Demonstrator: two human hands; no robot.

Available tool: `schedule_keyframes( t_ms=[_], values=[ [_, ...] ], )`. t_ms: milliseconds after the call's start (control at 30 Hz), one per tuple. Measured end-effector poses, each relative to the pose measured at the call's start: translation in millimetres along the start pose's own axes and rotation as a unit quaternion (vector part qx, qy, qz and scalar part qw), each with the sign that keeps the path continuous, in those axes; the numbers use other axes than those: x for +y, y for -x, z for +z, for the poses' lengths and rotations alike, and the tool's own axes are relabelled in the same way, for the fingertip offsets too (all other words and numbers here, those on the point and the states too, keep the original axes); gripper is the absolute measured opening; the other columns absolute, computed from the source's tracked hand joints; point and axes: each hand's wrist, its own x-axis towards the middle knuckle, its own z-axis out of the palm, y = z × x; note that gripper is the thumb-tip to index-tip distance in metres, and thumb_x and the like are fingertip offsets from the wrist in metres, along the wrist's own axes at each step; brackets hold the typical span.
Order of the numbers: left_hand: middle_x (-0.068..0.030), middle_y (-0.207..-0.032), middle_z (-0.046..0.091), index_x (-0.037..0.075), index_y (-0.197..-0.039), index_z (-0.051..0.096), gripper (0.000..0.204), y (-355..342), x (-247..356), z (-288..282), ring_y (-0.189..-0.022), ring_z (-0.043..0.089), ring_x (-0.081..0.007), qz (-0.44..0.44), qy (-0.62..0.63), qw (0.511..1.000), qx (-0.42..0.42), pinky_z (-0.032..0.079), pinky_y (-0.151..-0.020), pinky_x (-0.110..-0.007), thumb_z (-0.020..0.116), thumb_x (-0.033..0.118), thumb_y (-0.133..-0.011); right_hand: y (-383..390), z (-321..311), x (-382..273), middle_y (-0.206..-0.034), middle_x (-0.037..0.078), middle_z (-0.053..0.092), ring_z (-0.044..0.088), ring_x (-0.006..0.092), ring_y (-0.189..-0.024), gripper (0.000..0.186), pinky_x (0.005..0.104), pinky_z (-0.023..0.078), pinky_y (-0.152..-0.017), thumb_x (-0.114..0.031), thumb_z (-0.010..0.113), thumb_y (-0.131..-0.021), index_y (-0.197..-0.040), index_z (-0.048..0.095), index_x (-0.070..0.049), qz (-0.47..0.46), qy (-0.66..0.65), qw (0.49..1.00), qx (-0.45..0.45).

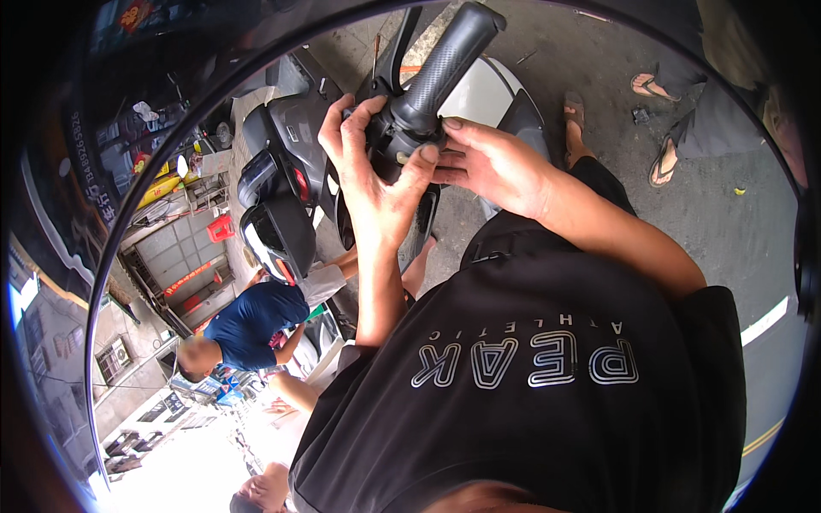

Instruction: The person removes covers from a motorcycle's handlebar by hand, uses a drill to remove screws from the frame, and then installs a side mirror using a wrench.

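Observation:
A black handlebar grip with a carbon-like pattern points up and right at the top, a brake lever beside it. At its lower end is a black switch housing with a small light-coloured button. My left hand is closed round this housing, fingertips over its top and thumb on its lower side. My right hand holds the housing from the right, its thumb by the grip's collar and its other fingers curled below, partly hidden. Behind is scooter bodywork in white and dark grey.
A person in navy bends at lower left, near other people. Sandalled feet stand on grey pavement at right. A scooter mirror or box lies left of my left forearm. A street with parked vehicles and buildings fills the far left.

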Motion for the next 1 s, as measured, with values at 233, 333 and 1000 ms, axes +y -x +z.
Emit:
schedule_keyframes(
  t_ms=[233, 333, 1000],
  values=[
    [-0.0205, -0.136, 0.036, 0.005, -0.122, 0.055, 0.072, 0.2, -0.5, 3.9, -0.121, 0.047, -0.038, -0.013, 0.005, 1.0, 0.011, 0.043, -0.098, -0.045, 0.083, 0.035, -0.064, 1.6, -1.9, 2.8, -0.112, 0.007, 0.063, 0.059, 0.0198, -0.107, 0.026, 0.0387, 0.045, -0.099, -0.023, 0.054, -0.098, -0.116, 0.059, -0.005, -0.004, -0.017, 1.0, -0.023],
    [-0.0209, -0.135, 0.036, 0.005, -0.123, 0.055, 0.075, -1.2, -2.7, 4.7, -0.121, 0.047, -0.0385, -0.012, -0.004, 1.0, 0.015, 0.044, -0.097, -0.044, 0.086, 0.036, -0.062, 2.4, 2.2, 2.6, -0.11, 0.007, 0.063, 0.059, 0.0198, -0.107, 0.025, 0.0387, 0.046, -0.099, -0.022, 0.055, -0.097, -0.115, 0.059, -0.005, -0.011, -0.017, 1.0, 0.001],
    [-0.0252, -0.131, 0.036, 0.007, -0.12, 0.057, 0.073, -2.9, 5.2, 6.8, -0.12, 0.045, -0.0416, 0.005, -0.051, 0.998, 0.019, 0.043, -0.095, -0.047, 0.084, 0.027, -0.055, 2.2, 3.9, -1.1, -0.111, 0.006, 0.062, 0.057, 0.0166, -0.105, 0.024, 0.0358, 0.042, -0.102, -0.021, 0.056, -0.096, -0.114, 0.059, -0.005, 0.003, -0.046, 0.999, 0.02]
  ],
)
